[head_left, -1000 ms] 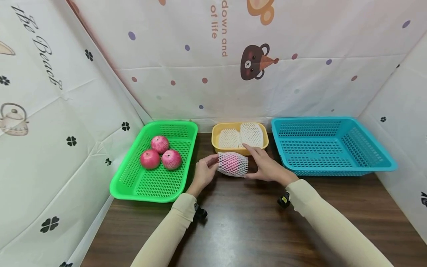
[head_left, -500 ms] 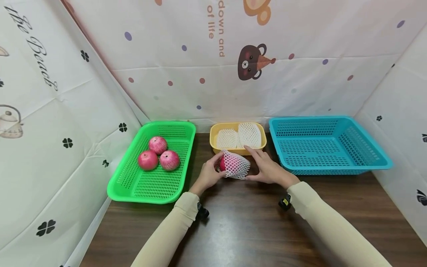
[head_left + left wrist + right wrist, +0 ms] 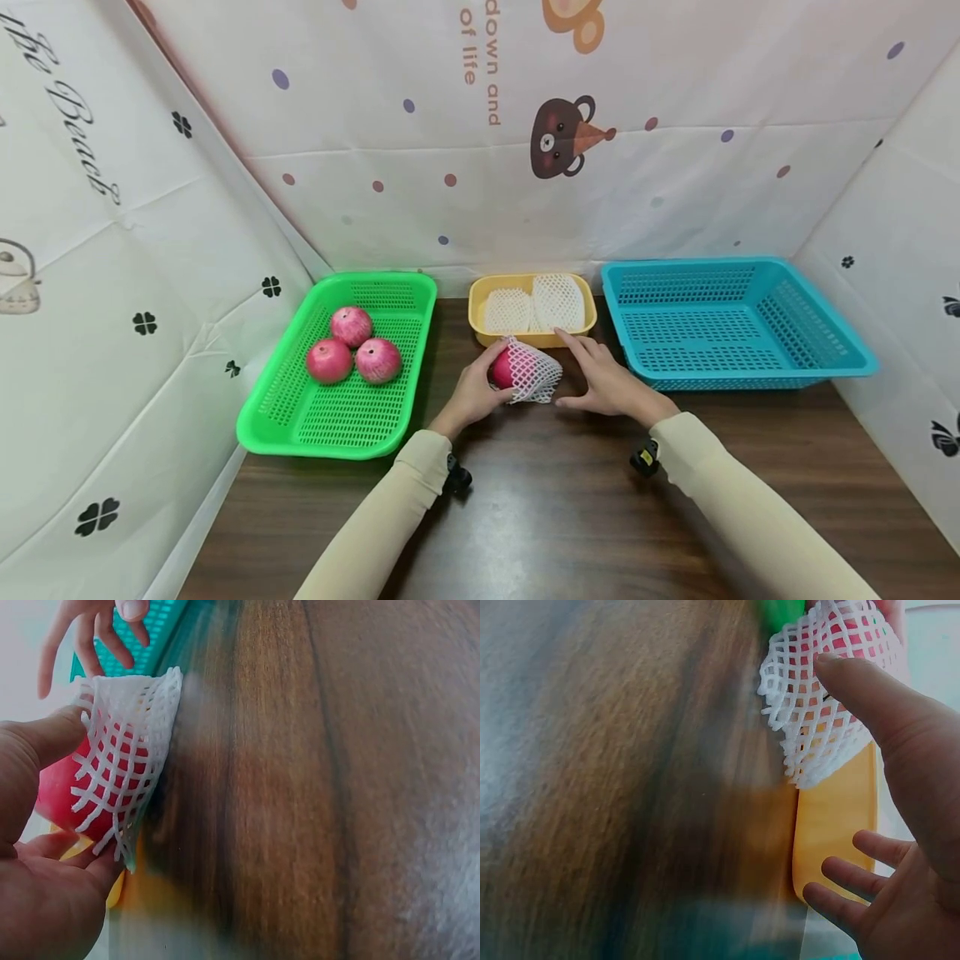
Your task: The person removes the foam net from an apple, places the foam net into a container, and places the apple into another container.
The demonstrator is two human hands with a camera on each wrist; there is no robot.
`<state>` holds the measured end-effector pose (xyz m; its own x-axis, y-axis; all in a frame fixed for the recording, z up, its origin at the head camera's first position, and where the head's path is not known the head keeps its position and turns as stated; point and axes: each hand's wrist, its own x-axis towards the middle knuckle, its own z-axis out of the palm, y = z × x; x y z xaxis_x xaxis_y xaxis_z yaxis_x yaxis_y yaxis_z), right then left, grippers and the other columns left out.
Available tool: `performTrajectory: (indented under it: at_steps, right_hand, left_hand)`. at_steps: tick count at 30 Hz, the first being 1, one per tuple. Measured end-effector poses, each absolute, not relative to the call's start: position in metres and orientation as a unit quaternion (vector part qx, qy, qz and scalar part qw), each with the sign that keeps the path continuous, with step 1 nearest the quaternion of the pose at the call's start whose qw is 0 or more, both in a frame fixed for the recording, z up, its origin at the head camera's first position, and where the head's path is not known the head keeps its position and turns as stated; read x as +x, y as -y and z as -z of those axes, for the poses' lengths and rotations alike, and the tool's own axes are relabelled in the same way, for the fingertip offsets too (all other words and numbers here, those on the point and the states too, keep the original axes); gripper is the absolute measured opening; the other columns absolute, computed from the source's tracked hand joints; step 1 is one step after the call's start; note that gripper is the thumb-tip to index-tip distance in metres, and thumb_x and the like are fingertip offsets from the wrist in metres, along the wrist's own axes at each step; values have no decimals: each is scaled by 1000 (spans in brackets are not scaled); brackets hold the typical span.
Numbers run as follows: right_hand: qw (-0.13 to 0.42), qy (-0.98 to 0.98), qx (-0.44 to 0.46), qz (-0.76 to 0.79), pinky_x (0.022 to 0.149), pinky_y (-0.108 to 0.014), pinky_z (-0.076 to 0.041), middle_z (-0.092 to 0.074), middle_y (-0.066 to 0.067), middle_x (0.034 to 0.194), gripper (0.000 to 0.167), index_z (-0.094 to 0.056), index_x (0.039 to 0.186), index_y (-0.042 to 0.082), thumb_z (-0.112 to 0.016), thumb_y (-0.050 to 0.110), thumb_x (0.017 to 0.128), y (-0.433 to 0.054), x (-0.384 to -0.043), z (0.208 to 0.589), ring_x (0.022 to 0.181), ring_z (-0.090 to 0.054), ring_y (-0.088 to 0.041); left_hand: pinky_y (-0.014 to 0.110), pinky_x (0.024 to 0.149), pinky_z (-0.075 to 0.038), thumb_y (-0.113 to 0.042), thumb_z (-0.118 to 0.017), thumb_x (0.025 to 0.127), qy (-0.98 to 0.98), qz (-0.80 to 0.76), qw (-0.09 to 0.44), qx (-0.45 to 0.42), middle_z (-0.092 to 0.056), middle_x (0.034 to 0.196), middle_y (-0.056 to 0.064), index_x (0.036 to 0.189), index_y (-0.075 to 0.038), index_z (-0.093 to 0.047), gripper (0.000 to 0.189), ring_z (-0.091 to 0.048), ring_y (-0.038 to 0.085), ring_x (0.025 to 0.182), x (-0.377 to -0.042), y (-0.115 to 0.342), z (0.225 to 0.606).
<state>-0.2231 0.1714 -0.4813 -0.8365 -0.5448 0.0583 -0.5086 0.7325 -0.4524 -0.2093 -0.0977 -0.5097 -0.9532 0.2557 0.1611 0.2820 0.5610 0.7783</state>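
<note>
In the middle of the table, my left hand [image 3: 471, 392] grips a red apple [image 3: 504, 371] between thumb and fingers. A white foam net sleeve [image 3: 538, 373] covers the apple's right part, while its left side shows bare red skin. In the left wrist view, the cut net edge [image 3: 127, 750] lies along the apple near my thumb. My right hand [image 3: 606, 383] is to the right of the sleeve with thumb and fingers spread, holding nothing. From the right wrist view, the thumb [image 3: 877, 694] overlaps the net, and the other fingers extend beside the yellow basket [image 3: 832, 832].
The green basket [image 3: 345, 429] at left holds three pink-red apples [image 3: 352, 326]. Behind my hands, the yellow basket holds more white foam nets [image 3: 558, 302]. A blue perforated basket [image 3: 697, 333] stands at right. Patterned cloth walls [image 3: 337, 100] border the dark wooden table [image 3: 540, 508].
The netted apple has turned and shifted slightly, baring red skin on its left. My left hand has moved further round it. My right hand's fingers stay spread beside it.
</note>
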Motion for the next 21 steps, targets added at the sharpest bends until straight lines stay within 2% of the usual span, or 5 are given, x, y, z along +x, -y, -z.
performTrajectory:
  at_steps: [11, 21]
  right_hand:
    - [37, -928, -278, 244, 107, -64, -40, -30, -22, 157, 120, -7, 166, 22, -89, 40, 80, -178, -220, 486, 135, -38, -43]
    - [41, -929, -275, 244, 107, -65, -40, -30, -23, 157, 120, -5, 166, 24, -89, 39, 81, -180, -220, 486, 135, -38, -43]
  left_hand:
    - [39, 116, -39, -9, -90, 78, 886, 434, 22, -162, -42, 160, 8, 156, -17, -43, 91, -45, 24, 143, -211, 92, 512]
    - [41, 109, -47, -6, -92, 75, 886, 438, 27, -150, -52, 151, 6, 148, -16, -47, 86, -55, 24, 131, -216, 86, 514]
